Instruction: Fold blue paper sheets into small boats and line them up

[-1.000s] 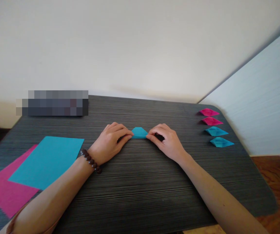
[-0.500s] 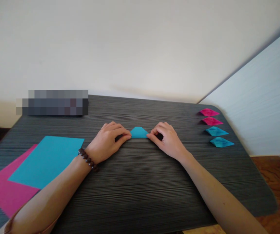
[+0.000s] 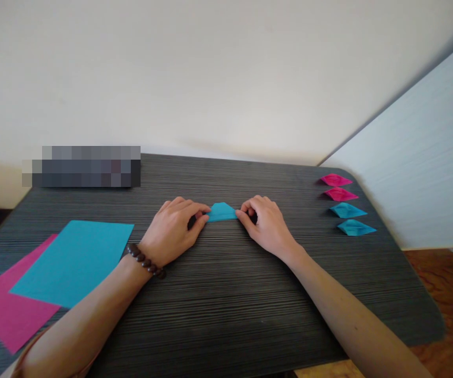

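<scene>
folded blue paper (image 3: 222, 211): small flat piece with a peaked top, lying at the centre of the table (image 3: 226, 310), between both hands
left hand (image 3: 176, 230): fingers curled in, thumb and forefinger closed on the paper's left tip; beaded bracelet (image 3: 146, 261) on the wrist
right hand (image 3: 269, 226): same posture, fingertips pinched on the paper's right tip
done: four pieces look finished, lined up along the table's right edge: rear pink shape (image 3: 336, 180), second pink shape (image 3: 340, 194), first blue shape (image 3: 347, 210), front blue shape (image 3: 356, 227); each is pointed at both ends
in hand: fifth piece, by its outline mid-fold; creased down small but not yet matching the four
left: my read is the remaining folds on this piece; the flat blue sheet (image 3: 72, 261) and the pink sheet (image 3: 9, 315) under it at the left are unfolded
writing: none readable; no brand or label on paper or table; a pixelated patch (image 3: 81, 166) at the far left of the table hides whatever is there
</scene>
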Tool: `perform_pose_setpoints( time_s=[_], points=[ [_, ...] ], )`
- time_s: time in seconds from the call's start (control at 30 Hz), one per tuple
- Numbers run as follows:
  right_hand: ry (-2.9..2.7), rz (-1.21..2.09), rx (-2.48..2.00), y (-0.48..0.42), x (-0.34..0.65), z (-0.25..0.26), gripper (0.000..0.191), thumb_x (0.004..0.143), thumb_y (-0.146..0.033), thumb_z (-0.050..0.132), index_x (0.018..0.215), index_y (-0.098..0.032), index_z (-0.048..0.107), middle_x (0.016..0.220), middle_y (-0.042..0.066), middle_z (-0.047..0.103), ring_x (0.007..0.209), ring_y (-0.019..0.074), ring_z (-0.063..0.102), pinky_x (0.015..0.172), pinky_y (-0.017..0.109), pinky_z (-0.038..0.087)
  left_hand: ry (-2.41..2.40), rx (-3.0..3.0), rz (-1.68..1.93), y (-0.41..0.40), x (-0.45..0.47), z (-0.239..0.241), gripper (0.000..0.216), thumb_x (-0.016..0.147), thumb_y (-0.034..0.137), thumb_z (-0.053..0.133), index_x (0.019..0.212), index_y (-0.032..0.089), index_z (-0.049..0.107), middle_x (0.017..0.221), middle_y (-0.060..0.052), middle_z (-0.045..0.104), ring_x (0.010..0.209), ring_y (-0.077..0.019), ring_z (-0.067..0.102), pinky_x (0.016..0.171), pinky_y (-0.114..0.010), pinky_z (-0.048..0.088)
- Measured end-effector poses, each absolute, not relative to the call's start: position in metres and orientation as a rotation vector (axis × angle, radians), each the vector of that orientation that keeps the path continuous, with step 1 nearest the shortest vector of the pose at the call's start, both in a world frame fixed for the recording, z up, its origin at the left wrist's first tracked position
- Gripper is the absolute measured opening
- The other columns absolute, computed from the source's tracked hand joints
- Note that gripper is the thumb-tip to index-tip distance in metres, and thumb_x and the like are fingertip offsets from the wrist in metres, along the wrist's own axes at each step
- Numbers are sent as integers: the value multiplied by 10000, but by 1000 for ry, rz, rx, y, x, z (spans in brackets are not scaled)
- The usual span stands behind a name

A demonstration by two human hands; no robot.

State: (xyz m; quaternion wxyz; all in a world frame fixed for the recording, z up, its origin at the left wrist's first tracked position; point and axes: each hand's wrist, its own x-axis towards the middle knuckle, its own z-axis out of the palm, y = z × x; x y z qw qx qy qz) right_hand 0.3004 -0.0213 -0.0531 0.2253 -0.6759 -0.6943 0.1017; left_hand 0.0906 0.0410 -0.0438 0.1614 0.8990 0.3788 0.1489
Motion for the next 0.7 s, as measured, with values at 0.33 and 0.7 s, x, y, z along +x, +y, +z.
perform_pose_setpoints(
  time_s=[0.33, 0.7],
  points=[
    [-1919, 244, -1856, -22, 302, -56, 266, 872, -420, 477, 745, -195, 538, 690, 11, 542, 670, 158, 480, 645, 294, 316, 1068, 2553, 459, 43, 88, -46, 232, 866, 319, 473, 990, 220, 643, 897, -27, 667, 881, -222, 531, 831, -397, 411],
    [-1964, 260, -1799, -23, 305, -56, 225, 862, -398, 499, 777, -195, 543, 748, 12, 543, 714, 158, 482, 670, 290, 324, 1068, 2524, 481, 42, 88, -47, 226, 863, 310, 482, 977, 222, 657, 906, -31, 659, 885, -219, 520, 848, -408, 399]
  ],
)
